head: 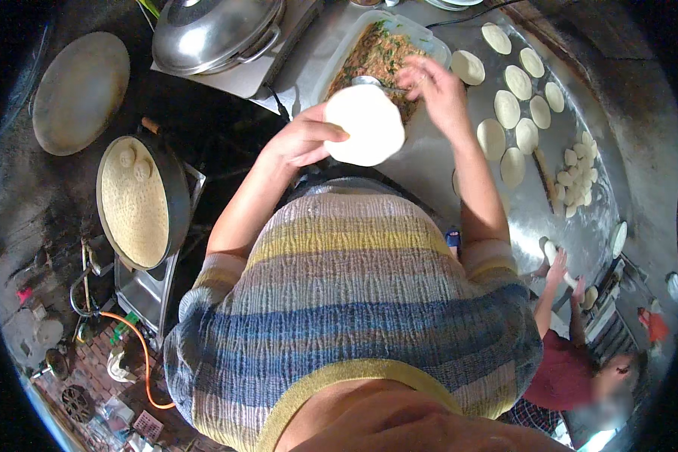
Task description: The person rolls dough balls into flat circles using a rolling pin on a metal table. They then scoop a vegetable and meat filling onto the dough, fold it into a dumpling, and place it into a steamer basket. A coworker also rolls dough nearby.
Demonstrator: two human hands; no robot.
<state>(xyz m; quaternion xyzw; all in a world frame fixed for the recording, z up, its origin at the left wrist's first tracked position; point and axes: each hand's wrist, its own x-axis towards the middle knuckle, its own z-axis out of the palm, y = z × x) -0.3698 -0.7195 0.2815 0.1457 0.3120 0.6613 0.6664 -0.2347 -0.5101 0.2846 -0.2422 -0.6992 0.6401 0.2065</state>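
My left hand [308,135] holds a flat round dough wrapper [367,127] by its left edge, fingers beneath and thumb on top. Beyond it lies a clear plastic tub [438,48] of chopped filling with green leaves [381,48]. Over the tub's right side is my right hand [424,82], slightly blurred, its fingers at the handle of a metal spoon [367,82] whose bowl shows just past the wrapper. The hand seems to grip that handle. More rolled wrappers [518,83] lie spread on the metal table to the right.
A rolling pin [544,181] and small dough pieces [576,169] lie on the metal table [429,164]. Further along, a co-worker's hands [556,268] handle dough. At left stand a lidded pan [214,34] and a round steamer [135,209] with a few buns; a large round lid [82,93] is behind.
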